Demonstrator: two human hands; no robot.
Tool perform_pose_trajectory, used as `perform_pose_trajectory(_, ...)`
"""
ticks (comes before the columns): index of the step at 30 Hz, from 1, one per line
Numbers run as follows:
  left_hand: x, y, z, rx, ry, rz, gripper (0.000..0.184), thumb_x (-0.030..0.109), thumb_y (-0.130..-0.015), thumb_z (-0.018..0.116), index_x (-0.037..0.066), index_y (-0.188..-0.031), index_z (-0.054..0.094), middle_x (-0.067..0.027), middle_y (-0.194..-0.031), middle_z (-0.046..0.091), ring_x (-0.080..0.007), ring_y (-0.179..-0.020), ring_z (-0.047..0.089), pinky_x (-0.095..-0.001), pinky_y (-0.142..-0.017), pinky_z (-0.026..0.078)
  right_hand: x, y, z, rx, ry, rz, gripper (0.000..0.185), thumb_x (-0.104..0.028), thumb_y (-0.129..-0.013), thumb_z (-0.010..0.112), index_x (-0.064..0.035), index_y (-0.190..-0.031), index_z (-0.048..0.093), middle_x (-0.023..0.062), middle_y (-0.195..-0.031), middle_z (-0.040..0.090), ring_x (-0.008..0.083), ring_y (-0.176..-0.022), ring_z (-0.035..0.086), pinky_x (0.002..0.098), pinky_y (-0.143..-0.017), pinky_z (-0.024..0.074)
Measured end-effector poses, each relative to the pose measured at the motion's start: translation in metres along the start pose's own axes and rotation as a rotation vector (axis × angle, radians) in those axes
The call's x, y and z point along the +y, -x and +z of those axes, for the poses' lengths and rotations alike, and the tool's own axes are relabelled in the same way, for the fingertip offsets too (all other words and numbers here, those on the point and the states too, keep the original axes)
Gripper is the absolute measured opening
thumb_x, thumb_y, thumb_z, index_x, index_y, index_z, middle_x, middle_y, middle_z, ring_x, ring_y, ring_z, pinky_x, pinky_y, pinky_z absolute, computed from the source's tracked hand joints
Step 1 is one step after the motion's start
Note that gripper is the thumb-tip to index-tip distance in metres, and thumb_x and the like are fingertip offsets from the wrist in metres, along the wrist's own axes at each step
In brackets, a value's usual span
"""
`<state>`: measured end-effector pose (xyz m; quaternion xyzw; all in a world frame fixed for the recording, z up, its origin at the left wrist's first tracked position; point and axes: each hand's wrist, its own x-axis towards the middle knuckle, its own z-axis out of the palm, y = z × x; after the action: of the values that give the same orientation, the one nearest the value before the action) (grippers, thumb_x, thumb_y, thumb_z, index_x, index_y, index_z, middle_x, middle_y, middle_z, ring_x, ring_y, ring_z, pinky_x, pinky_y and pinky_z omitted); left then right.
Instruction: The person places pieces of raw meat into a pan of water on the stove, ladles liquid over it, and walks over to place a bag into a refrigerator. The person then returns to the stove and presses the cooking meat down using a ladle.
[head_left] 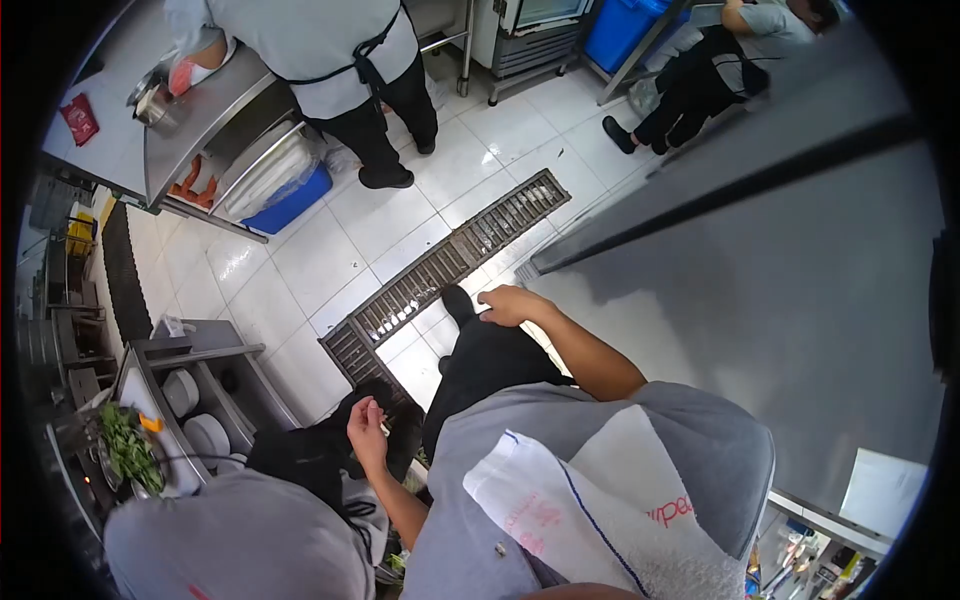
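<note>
The grate (455,258) lay beyond your left hand (368,432) and right hand (508,306), lengthwise from near left to far right. Both curled loosely, grip unclear.

The white towel (600,515) bears red letters, partly cut off, perhaps "edi"; its paler red print and the red packet's (79,119) marks are unreadable.
</note>
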<state>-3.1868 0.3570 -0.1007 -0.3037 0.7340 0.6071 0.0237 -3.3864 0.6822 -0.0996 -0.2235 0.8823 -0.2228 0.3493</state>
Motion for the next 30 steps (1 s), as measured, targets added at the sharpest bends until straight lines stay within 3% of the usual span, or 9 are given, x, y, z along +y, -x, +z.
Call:
perform_pose_trajectory(5,0.019,-0.062,-0.015,0.093,-0.06,0.006,0.026,0.02,-0.093,0.056,-0.004,-0.101,0.06,-0.0036,-0.076,0.058,-0.0088,-0.068,0.054,-0.0219,-0.061,0.045,-0.013,-0.097,-0.027,-0.039,0.041,-0.109,0.033,-0.027,-0.081,0.058,0.0011,-0.098,0.06,0.0255,-0.096,0.062,0.0406,-0.094,0.059,0.0464,-0.081,0.047)
perform_pose_trajectory(13,0.068,-0.129,-0.046,0.237,-0.178,0.024,0.029,0.023,-0.093,0.054,-0.005,-0.101,0.06,-0.0038,-0.075,0.058,-0.0092,-0.068,0.053,-0.0236,-0.062,0.044,-0.103,-0.221,-0.113,-0.123,0.16,-0.346,0.033,-0.027,-0.084,0.055,0.0013,-0.101,0.056,0.024,-0.097,0.062,0.0401,-0.095,0.058,0.0469,-0.082,0.0455)
perform_pose_trajectory(16,0.058,-0.168,-0.059,0.318,-0.04,0.006,0.027,0.021,-0.092,0.055,-0.004,-0.1,0.061,-0.0016,-0.068,0.054,-0.0086,-0.062,0.048,-0.0237,-0.057,0.04,-0.128,-0.256,-0.119,-0.221,0.262,-0.442,0.033,-0.028,-0.085,0.054,0.0007,-0.101,0.056,0.0233,-0.097,0.061,0.0393,-0.097,0.057,0.0456,-0.084,0.0449)
perform_pose_trajectory(20,0.052,-0.235,-0.096,0.304,-0.093,-0.014,0.028,0.022,-0.09,0.057,-0.003,-0.1,0.062,-0.0037,-0.069,0.057,-0.0101,-0.063,0.051,-0.0248,-0.06,0.043,-0.151,-0.295,-0.11,-0.386,0.279,-0.385,0.034,-0.029,-0.085,0.054,0.0002,-0.103,0.055,0.0228,-0.097,0.061,0.039,-0.098,0.056,0.046,-0.083,0.0442)
perform_pose_trajectory(24,0.029,-0.321,-0.151,0.334,-0.041,-0.102,0.027,0.023,-0.089,0.058,-0.001,-0.1,0.063,-0.0066,-0.069,0.06,-0.0123,-0.064,0.055,-0.0269,-0.061,0.045,-0.177,-0.331,-0.103,-0.424,0.28,-0.347,0.033,-0.027,-0.086,0.055,-0.0004,-0.105,0.055,0.0214,-0.099,0.061,0.0386,-0.098,0.057,0.045,-0.083,0.0443)
perform_pose_trajectory(28,0.008,-0.397,-0.2,0.325,-0.183,-0.133,0.027,0.022,-0.089,0.057,-0.001,-0.101,0.062,-0.007,-0.072,0.06,-0.0124,-0.064,0.056,-0.0267,-0.06,0.047,-0.227,-0.374,-0.11,-0.488,0.316,-0.165,0.036,-0.027,-0.088,0.054,-0.0008,-0.112,0.055,0.0203,-0.102,0.06,0.0373,-0.099,0.056,0.0433,-0.085,0.044)
perform_pose_trajectory(30,0.019,-0.425,-0.226,0.311,-0.216,-0.131,0.026,0.022,-0.089,0.057,-0.001,-0.101,0.062,-0.0078,-0.073,0.061,-0.0129,-0.064,0.057,-0.0272,-0.059,0.047,-0.245,-0.393,-0.11,-0.438,0.273,-0.195,0.034,-0.027,-0.089,0.053,0.0,-0.108,0.055,0.0203,-0.1,0.06,0.0369,-0.099,0.056,0.043,-0.085,0.0438)
